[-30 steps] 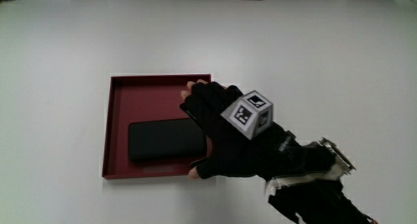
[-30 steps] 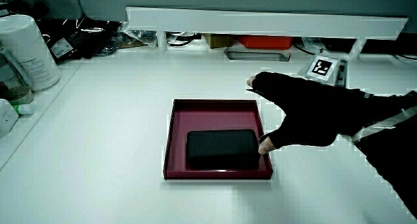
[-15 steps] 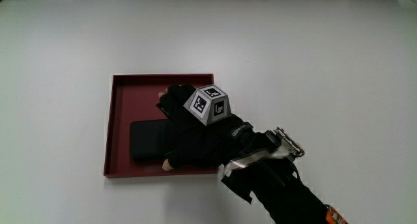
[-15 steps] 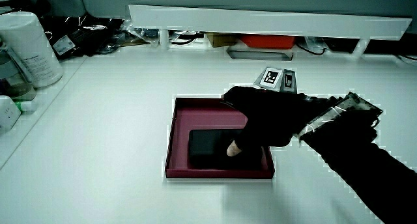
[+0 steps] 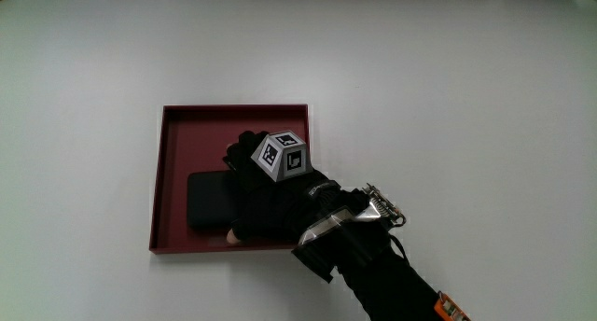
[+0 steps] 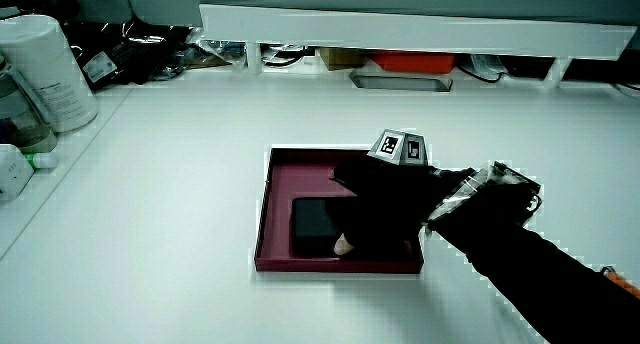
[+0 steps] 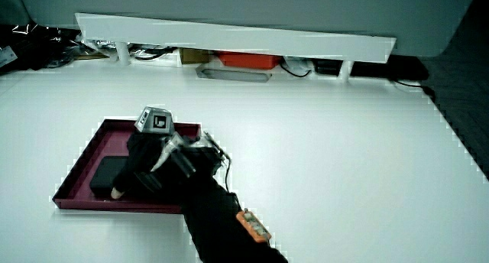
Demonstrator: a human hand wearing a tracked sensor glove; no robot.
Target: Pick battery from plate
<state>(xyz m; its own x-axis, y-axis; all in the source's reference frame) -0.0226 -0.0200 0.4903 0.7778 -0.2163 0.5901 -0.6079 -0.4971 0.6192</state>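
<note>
Grip's clamped down on the battery [image 5: 207, 202]: the hand [image 5: 270, 202] sits right on top of it inside the tray [image 5: 233, 118], fingers [image 5: 235, 157] curled over the battery's edge farther from the person and the thumb tip [image 5: 231, 237] poking out at its nearer edge. So it's pinched across its width, but it's lying flat on the tray floor as far as I can tell, not lifted.

The battery is a flat black slab, and only about half of it shows from under the glove. It lies in the part of the tray nearer the person, close to the tray's near wall. In both side views you get the same picture: hand [image 6: 380, 209] over the battery [image 6: 315, 224], thumb down at the near edge, tray [image 6: 300, 159] rim all around it. Same again here: hand [image 7: 149, 167], battery [image 7: 105, 176], tray [image 7: 80, 157].

The cube [image 5: 281, 156] on the back of the glove is tipped up toward the camera. The forearm [image 5: 392, 279] comes in from the person's side across the tray's near corner. The tray is dark red, square, with low walls, sitting flat on the white tabletop [image 5: 448, 97].
</note>
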